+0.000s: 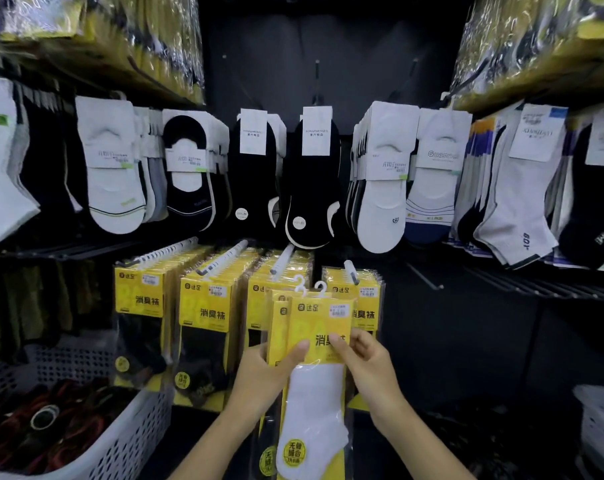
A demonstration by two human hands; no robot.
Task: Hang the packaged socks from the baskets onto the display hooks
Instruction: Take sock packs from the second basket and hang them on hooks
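Observation:
I hold a small stack of yellow-carded sock packs point(314, 358) upright at centre, white socks showing in the front pack. My left hand point(266, 372) grips the stack's left edge, thumb on the front card. My right hand point(362, 362) pinches the front pack at its right edge. Two white plastic hangers point(309, 287) stick up from the packs, just below the display hooks. A hook point(351, 271) behind the packs carries a few yellow packs; the hook point(283, 259) to its left is fuller.
Two more hooks of yellow packs point(203, 317) hang at left. Rows of white and black socks point(314, 174) hang above. A white perforated basket point(127, 441) with dark socks stands lower left, another basket point(601, 420) at lower right. Bare hooks point(425, 277) jut out on the right.

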